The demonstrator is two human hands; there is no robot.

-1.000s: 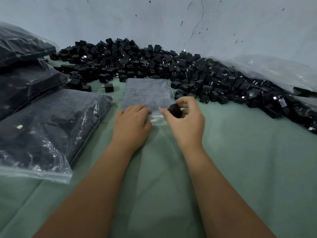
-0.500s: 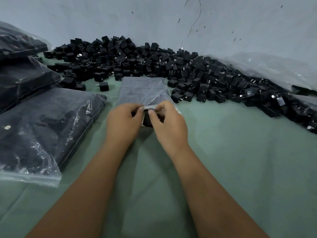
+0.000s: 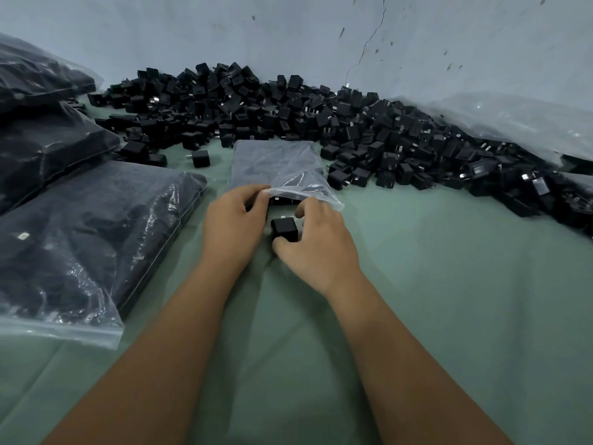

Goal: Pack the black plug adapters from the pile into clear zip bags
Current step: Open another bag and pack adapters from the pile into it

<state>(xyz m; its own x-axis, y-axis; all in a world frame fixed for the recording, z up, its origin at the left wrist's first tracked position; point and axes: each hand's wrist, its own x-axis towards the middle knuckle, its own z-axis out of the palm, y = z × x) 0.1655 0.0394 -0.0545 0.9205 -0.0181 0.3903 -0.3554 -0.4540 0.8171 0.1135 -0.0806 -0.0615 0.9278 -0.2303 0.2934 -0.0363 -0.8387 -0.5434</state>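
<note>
Lifting bag (image 3: 282,168) mouth: left hand (image 3: 236,221) now pinches upper lip clear of cloth (image 3: 449,284), opening gap that was shut half a second ago. Right hand (image 3: 316,242) grips adapter (image 3: 284,229) between thumb and fingers, just before mouth, not yet inside. Judgement: insertion next. Pile (image 3: 321,123) behind bag.

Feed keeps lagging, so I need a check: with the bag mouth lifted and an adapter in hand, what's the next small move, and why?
Probably slide the adapter forward into the zip bag. The right hand grips it just outside the mouth, which the left hand pinches up by its rim, leaving a gap.
</note>
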